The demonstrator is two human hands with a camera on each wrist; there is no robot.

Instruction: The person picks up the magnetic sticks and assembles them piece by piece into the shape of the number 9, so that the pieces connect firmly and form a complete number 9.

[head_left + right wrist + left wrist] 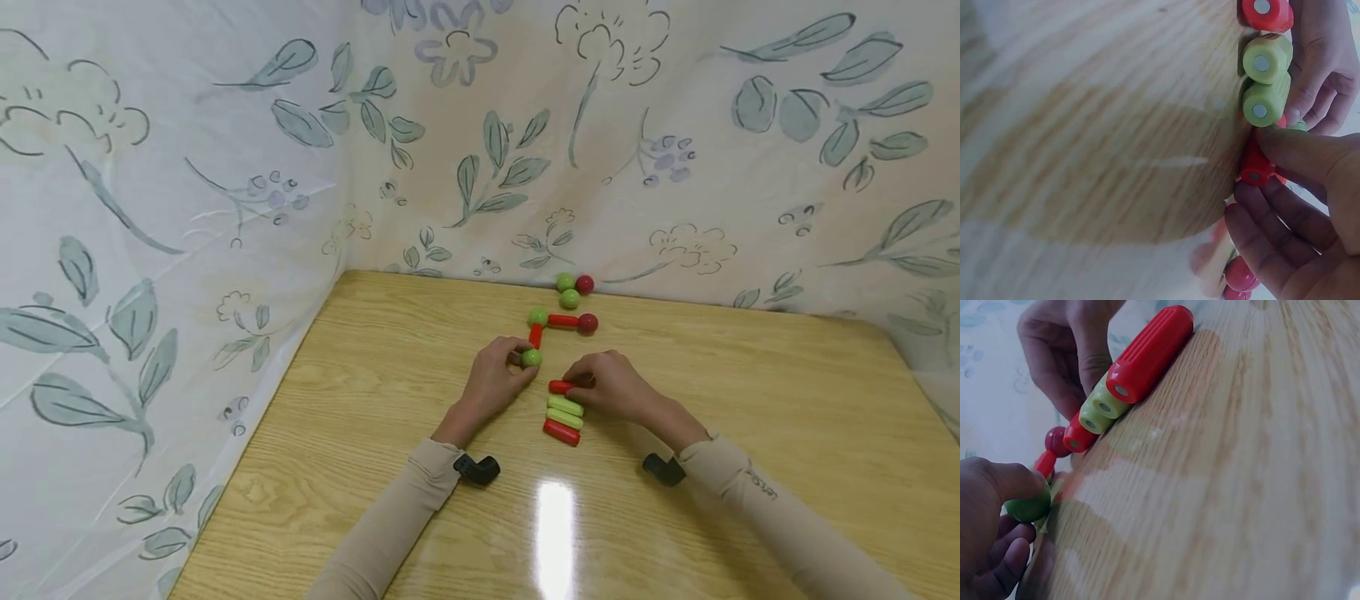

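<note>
On the left, the left hand (495,375) pinches a shiny, smooth green ball (532,357) between thumb and fingers. Away from it runs a bright red plastic-looking rod (536,336) to a second green ball (537,317) — there's the corner — and another red rod (562,320) heads right to a glossy dark-red ball (588,322), all on the wood-grain table (360,375). Nearer the person, a row: two pale-green faceted rods (565,412) side by side, silvery discs (1259,111) in their ends, a red grooved rod (562,432) nearest. At the far end, the right hand (611,385) pinches a glossy red rod (559,387), thumb against its side.
</note>
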